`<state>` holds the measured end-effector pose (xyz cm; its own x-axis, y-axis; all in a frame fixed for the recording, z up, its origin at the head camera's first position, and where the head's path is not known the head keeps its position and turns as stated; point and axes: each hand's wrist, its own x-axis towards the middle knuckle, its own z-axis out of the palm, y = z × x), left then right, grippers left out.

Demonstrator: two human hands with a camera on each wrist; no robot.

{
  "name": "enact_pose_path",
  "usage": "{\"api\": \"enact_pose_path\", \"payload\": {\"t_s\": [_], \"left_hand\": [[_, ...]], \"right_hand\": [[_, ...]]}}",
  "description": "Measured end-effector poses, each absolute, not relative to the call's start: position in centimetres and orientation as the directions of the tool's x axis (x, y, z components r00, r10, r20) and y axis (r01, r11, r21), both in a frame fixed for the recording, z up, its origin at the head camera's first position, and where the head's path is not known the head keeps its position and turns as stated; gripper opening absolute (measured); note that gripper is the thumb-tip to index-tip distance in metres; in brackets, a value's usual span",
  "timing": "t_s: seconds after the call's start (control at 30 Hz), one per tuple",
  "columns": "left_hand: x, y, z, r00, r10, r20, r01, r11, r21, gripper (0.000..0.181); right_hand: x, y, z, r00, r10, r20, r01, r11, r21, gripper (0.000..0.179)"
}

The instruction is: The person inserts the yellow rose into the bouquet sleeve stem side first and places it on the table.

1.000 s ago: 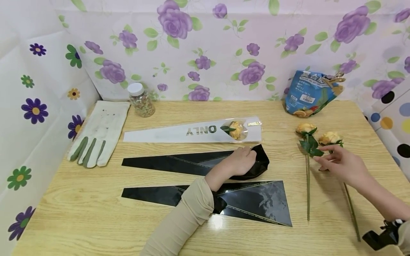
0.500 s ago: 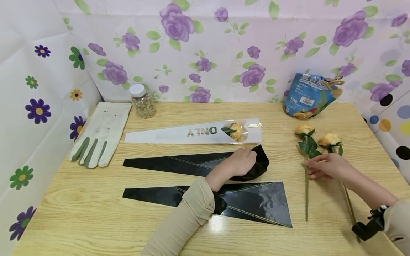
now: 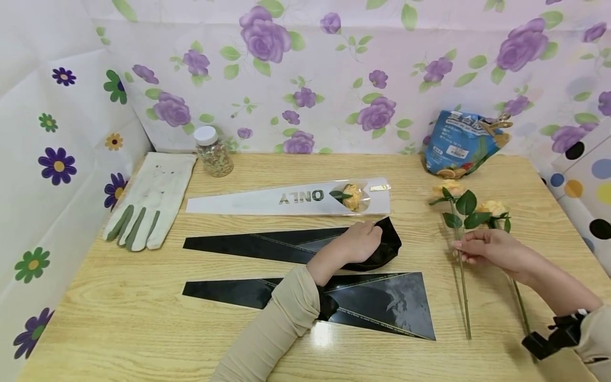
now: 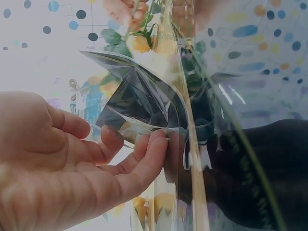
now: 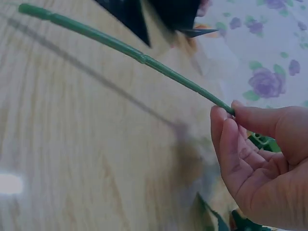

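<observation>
My right hand (image 3: pixel 496 252) pinches the green stem (image 5: pixel 139 57) of a yellow rose (image 3: pixel 450 189) between thumb and fingertips. The stem is lifted off the table, its shadow apart from it. Just right of it lies a second yellow rose (image 3: pixel 494 208), partly behind the hand. My left hand (image 3: pixel 360 241) grips the wide end of a black flower sleeve (image 3: pixel 267 243), whose mouth is raised and spread. In the left wrist view, my left fingertips (image 4: pixel 159 139) meet the sleeve's film (image 4: pixel 139 91). Nearer me lies another black flower sleeve (image 3: pixel 382 302), flat and partly under the left forearm.
Behind the black sleeves lies a white sleeve (image 3: pixel 238 201) marked ONLY, with a yellow rose (image 3: pixel 352 197) inside. A pair of gloves (image 3: pixel 153 191) and a white-lidded jar (image 3: pixel 213 154) stand back left. A blue clipped bag (image 3: pixel 458 143) stands back right on the wooden table (image 3: pixel 119 318).
My right hand has moved left from the roses' leaves to the left rose's stem and taken hold of it. That rose has lifted and tilted. My left hand stays put.
</observation>
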<state>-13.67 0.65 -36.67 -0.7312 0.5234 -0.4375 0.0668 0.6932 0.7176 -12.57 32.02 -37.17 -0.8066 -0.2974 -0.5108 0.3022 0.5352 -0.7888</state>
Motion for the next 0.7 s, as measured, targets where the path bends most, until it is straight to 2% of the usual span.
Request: {"api": "enact_pose_path", "payload": {"t_s": [0.2,0.4,0.7], "left_hand": [[-13.7,0.6,-36.7,-0.738,0.529,-0.419,0.077,0.683,0.727,0.050],[-13.7,0.6,-36.7,-0.738,0.540,-0.404,0.102,0.681,0.725,0.049],[-13.7,0.6,-36.8,-0.734,0.534,-0.420,0.095,0.693,0.715,0.050]], "right_hand": [[-12.3,31.4,-35.8,-0.841,-0.353,-0.410,0.188,0.519,-0.834,0.044],[-12.2,30.7,-34.4,-0.874,-0.435,-0.216,0.001,0.443,-0.896,0.026],[-11.6,28.4,-31.4,-0.939,-0.343,-0.014,-0.164,0.486,-0.858,0.025]]}}
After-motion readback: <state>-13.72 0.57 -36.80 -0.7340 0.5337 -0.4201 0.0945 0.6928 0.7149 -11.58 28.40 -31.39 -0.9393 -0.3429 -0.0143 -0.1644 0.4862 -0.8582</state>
